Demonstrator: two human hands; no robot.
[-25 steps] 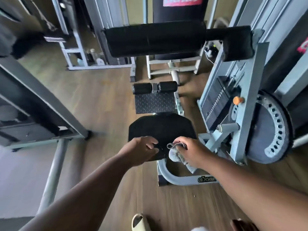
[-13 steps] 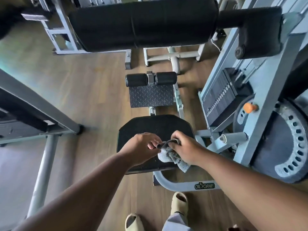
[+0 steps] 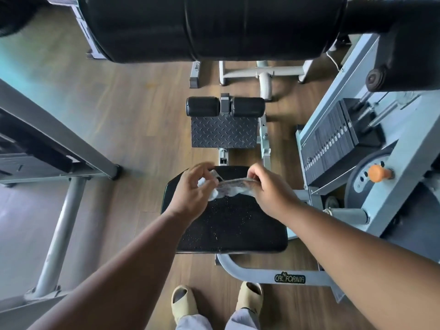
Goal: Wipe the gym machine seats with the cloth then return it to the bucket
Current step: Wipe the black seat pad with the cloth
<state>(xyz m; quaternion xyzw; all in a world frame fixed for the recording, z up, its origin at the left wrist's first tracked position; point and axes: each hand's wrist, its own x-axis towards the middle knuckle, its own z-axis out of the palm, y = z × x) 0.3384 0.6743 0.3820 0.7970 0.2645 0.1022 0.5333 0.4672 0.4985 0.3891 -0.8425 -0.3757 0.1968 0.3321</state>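
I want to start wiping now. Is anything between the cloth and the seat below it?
Nothing visible. Both the left hand and right hand hold the cloth stretched just above the black seat, which is bare apart from pale specks.

bare forearms, no sleeves, tan foam slides, pale grey trouser legs

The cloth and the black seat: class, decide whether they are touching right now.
Cannot tell. In the head view both hands, left hand and right hand, stretch the cloth over the seat; from above, no gap or contact shows.
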